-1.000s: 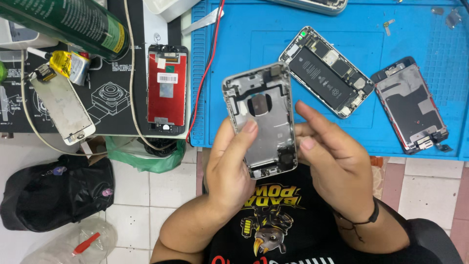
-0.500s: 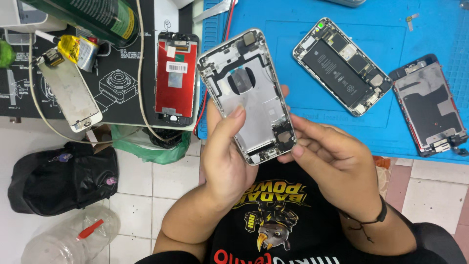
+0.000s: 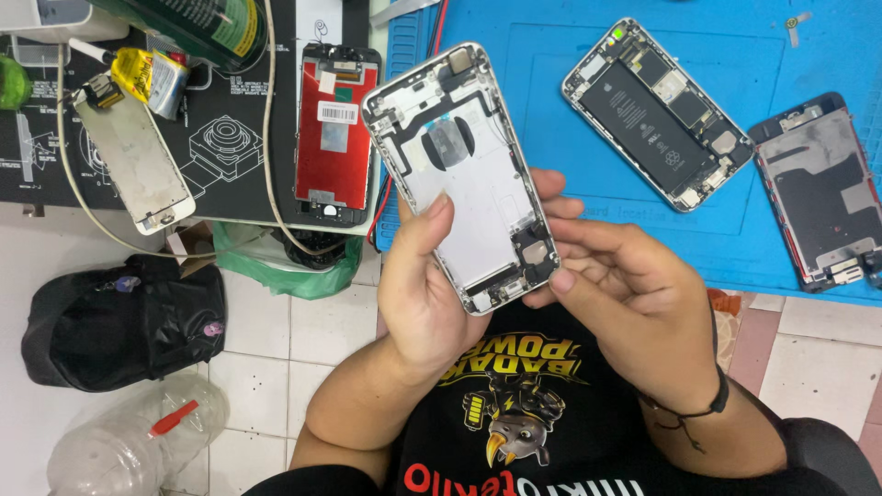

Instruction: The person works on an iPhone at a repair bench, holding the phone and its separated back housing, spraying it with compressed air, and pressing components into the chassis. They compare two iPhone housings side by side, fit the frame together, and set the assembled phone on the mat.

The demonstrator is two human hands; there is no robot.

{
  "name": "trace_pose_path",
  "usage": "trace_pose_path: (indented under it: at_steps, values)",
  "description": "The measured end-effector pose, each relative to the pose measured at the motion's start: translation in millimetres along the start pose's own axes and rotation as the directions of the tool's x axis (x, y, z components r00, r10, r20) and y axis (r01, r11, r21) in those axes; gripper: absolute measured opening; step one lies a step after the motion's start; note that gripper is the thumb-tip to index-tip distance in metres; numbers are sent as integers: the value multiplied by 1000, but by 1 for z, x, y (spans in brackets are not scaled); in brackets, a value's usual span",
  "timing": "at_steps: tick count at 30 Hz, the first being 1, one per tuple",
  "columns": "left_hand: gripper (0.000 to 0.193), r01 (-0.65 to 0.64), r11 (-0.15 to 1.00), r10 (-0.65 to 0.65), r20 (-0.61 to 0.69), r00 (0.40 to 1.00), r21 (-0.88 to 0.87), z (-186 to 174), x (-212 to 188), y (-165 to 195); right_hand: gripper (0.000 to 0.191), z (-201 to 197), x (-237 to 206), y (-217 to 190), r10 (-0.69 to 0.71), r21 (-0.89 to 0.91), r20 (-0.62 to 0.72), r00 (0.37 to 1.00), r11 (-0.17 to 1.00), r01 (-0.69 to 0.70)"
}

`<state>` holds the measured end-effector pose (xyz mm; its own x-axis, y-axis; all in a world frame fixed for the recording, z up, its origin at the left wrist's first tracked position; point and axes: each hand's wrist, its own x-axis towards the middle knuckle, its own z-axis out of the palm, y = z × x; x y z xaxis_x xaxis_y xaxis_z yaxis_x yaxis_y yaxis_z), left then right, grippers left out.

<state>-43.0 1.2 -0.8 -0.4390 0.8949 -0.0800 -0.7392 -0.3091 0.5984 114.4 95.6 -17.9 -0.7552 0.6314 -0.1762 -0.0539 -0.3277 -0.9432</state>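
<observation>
The head view looks down on a phone housing [image 3: 464, 174], a silver rear shell with its inside facing up, held tilted above the near edge of a blue work mat [image 3: 551, 234]. The left hand [image 3: 427, 294] grips it from below, thumb laid across the pale inner plate and fingers curled behind. The right hand [image 3: 625, 294] closes loosely on the lower right corner, thumb tip pressing near the small parts at the bottom end, fingers behind the shell.

Judging from what shows, the shell is well stripped: no battery and no main board sit in it, only small fittings, flex strips and a round dark patch in the middle. What is left to do with it cannot be read from this view.

On the mat, well apart from the hands, lies an opened phone [image 3: 657, 115] with its battery and board in place, and beside it at the right edge a screen assembly [image 3: 818, 193] lying face down. To the left, on a black mat [image 3: 230, 147], rests a red-backed display panel [image 3: 333, 133], just beside the shell's upper end, and a worn metal plate [image 3: 136, 161]. A green can [image 3: 197, 28] lies at the top. Down on the tiled floor sit a black bag [image 3: 129, 321] and a clear plastic bottle [image 3: 138, 441]
</observation>
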Motion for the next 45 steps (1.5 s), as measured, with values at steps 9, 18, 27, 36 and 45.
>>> trace_pose_path:
  at_steps: [9,18,27,36,45]
  values:
    - [57,-2,1000,2,-5,1000,5,0,-5,-1,34,4,-7,6,-63,-71,-42,997,996,60]
    - [56,-2,1000,2,-30,1000,-5,2,-4,0,29,16,-10,-10,-266,-511,-105,958,841,178]
    - [47,69,997,-65,-157,985,20,5,4,-5,46,13,11,-45,-521,-722,516,680,163,672]
    - [47,101,994,-92,-201,975,37,9,6,-13,55,13,21,-59,-270,-639,710,651,143,756]
    - [50,217,973,-196,-220,955,75,9,3,-12,50,20,17,-57,-220,-576,810,543,-122,809]
